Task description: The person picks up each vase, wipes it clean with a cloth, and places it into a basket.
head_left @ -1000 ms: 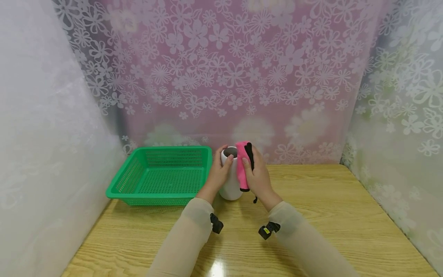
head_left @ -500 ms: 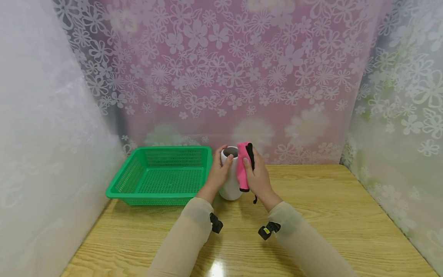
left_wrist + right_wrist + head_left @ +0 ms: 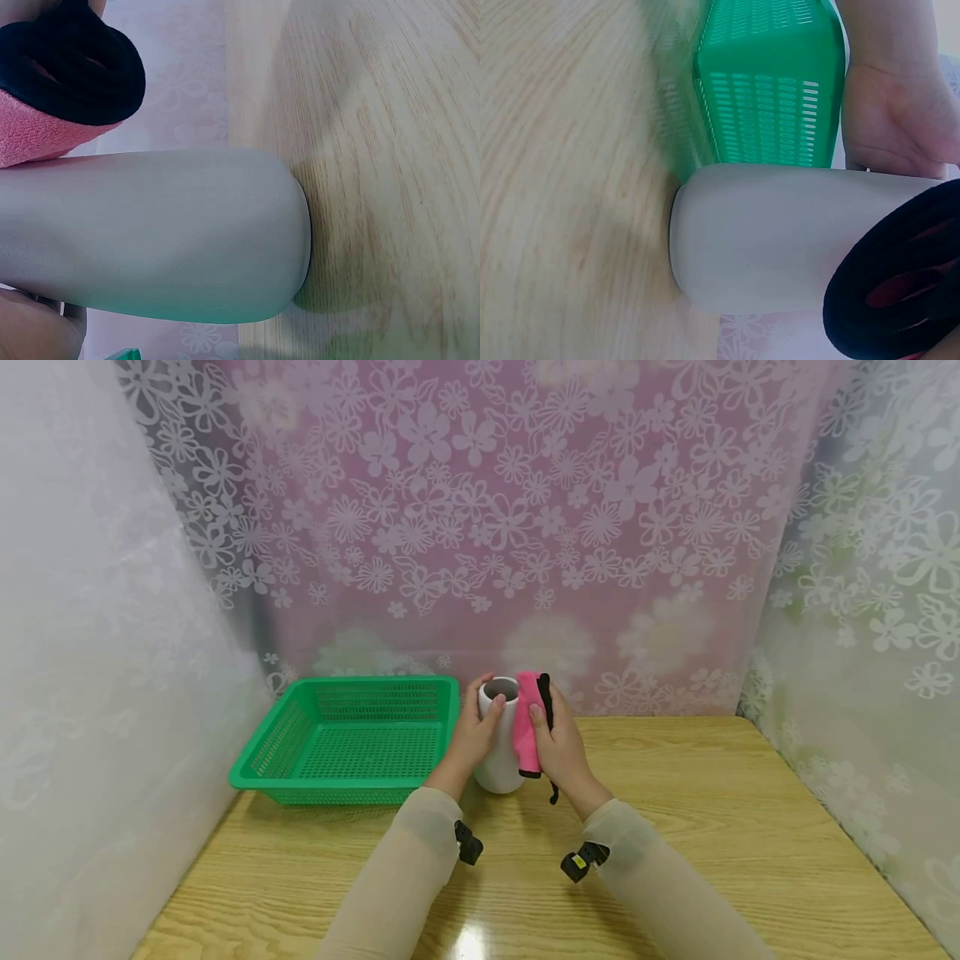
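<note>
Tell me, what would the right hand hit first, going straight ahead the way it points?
Beyond the pink cloth it holds, the right hand would probably meet the flowered curtain, though how far back is unclear. The white vase looks just left of that line.

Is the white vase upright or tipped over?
Upright: the white vase stands base-down on the wood-grain table, its round mouth facing up.

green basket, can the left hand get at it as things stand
Likely yes: the green basket sits beside the left hand, with nothing seen between them, but that hand grips the white vase and would probably need to let go first.
</note>
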The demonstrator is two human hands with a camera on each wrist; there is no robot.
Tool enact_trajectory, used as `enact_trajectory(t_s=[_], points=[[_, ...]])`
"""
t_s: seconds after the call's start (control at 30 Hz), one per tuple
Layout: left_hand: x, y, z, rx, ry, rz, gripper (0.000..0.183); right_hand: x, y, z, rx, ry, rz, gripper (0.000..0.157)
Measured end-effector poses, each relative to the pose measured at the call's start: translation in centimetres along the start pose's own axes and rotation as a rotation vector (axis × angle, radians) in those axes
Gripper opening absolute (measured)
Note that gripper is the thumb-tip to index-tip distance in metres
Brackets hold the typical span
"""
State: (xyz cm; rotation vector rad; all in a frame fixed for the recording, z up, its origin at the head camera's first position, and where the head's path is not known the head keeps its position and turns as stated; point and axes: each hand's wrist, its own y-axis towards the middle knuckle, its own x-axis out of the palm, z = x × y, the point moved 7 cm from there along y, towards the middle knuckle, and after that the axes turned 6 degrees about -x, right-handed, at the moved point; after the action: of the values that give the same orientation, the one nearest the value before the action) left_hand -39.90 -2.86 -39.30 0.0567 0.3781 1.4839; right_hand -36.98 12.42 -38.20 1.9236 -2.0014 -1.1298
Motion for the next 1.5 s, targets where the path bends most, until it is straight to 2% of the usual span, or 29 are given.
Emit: enact_trajectory(t_s=[0.23,0.43,0.67,1.2,1.5], points=[[0.0,0.0,-0.1,-0.003,-0.012,0.003,0.055,0.3,-0.5,0.8,0.02,0.016,-0.001,0.054],[0.0,0.1,-0.1,-0.008,-0.024,-0.015,0.057,0.8,-1.4,2.3,0.109,0.023,-0.041,0.056],[-0.7,-2.0,4.0,-0.012,-0.01,-0.025,0.052,1.4,-2.4,3.8,0.174,0.011,-0.067,0.056],[-0.6,-1.9,3.9,-0.006,-0.017,-0.02,0.053,2.2,-4.0,6.7,0.327,-0.054,-0.126,0.066],[-0.7,-1.8,3.9,0.008,-0.023,-0.031,0.054,2.5,-4.4,7.2,0.35,-0.077,-0.148,0.063]])
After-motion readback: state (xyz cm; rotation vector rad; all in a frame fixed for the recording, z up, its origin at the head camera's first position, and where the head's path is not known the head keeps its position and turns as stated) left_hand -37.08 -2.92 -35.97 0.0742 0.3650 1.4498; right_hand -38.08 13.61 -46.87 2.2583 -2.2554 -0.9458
